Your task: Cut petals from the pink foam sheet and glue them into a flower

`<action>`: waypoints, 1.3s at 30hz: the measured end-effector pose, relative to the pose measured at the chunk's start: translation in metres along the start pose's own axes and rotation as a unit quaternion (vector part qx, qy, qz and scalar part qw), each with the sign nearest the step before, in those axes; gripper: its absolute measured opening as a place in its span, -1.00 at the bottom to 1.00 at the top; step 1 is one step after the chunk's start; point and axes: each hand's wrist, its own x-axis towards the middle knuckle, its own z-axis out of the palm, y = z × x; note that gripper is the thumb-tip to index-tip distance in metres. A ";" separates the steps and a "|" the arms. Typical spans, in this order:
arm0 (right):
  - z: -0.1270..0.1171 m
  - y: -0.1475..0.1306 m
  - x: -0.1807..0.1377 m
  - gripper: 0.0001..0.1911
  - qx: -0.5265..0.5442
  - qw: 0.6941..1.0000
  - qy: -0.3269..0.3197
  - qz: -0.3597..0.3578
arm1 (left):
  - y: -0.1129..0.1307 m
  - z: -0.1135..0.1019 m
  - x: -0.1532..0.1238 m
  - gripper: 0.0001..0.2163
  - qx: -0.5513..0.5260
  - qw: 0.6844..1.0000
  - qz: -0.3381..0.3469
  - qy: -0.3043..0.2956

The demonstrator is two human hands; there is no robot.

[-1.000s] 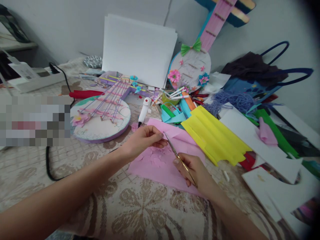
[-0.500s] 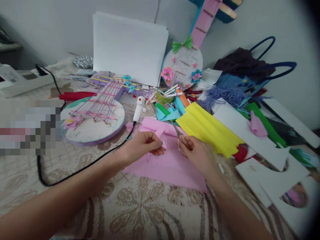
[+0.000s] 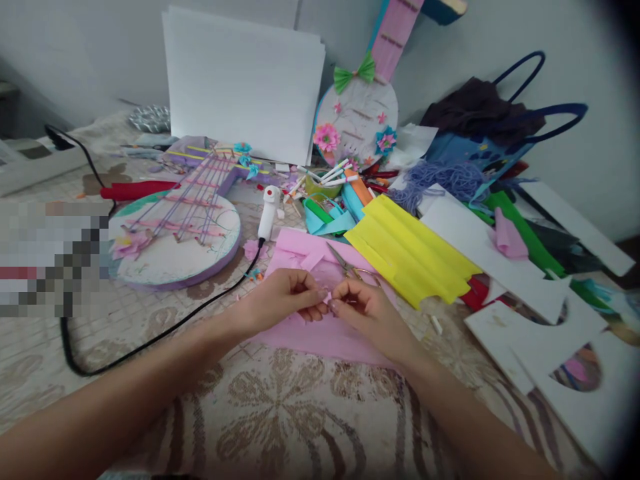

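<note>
Head view: L hand (image 3: 283, 293), R hand (image 3: 373, 313) fingertips pinched near-closed, small pink pc (image 3: 328, 298) betw. them. Scissors (image 3: 345, 265) lying just past R fingers; cut apparently done, shaping likely unfinished. Pink sheet (image 3: 320, 341) below fingers.

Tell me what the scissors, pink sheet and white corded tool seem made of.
Scissors: apparently metal; grey and gold-toned, slightly shiny. Pink sheet: perhaps crepe paper or fabric; thin, matte, softly folded. White corded tool: likely hard plastic; smooth, moulded look.
</note>
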 end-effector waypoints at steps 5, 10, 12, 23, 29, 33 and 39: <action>-0.003 0.002 0.002 -0.92 0.006 0.999 0.038 0.006 | 0.000 -0.001 0.000 -0.77 -0.042 0.999 -0.014 -0.006; -0.002 0.005 0.002 -0.92 0.027 0.999 0.023 0.017 | -0.002 0.000 0.001 -0.82 -0.020 1.000 0.008 -0.004; -0.001 0.005 0.002 -0.92 0.035 0.999 0.016 0.015 | -0.001 0.000 0.001 -0.83 -0.013 1.000 0.006 0.000; 0.001 0.004 0.001 -0.96 0.034 0.999 -0.001 0.016 | -0.002 -0.002 0.002 -0.83 0.025 1.000 0.009 -0.011; 0.002 -0.003 0.001 -0.95 0.004 1.000 -0.004 0.025 | -0.001 -0.001 0.000 -0.84 0.046 0.999 0.011 -0.008; 0.002 -0.004 0.000 -0.96 0.009 1.000 -0.011 0.027 | -0.001 -0.002 0.000 -0.84 0.046 0.999 0.012 -0.015; 0.002 -0.002 0.000 -0.95 0.022 0.999 -0.008 0.032 | -0.002 -0.002 0.001 -0.86 0.052 0.998 0.010 -0.026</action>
